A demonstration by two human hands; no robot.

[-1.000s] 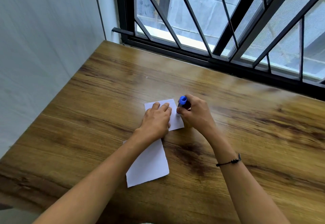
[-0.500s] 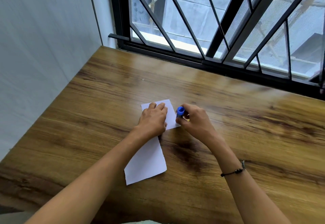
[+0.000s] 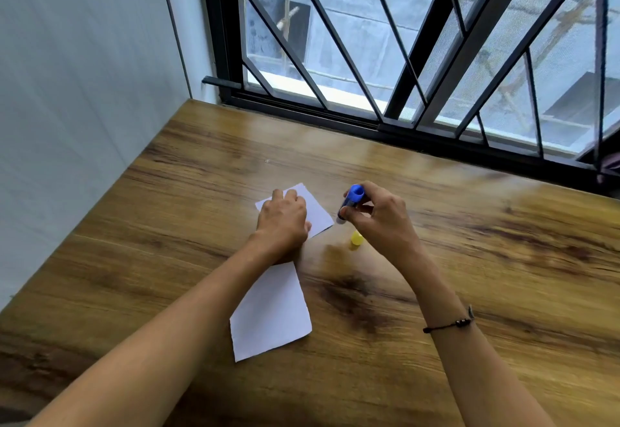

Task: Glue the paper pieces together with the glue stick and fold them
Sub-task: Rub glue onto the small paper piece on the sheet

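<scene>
Flat on the table, the paper is pressed down by the left hand, whose fingers are laid together near the far end. Just right of that end, the glue stick is pinched by the right hand, tilted, tip off the sheet. Beneath it a yellow cap is seen.
</scene>
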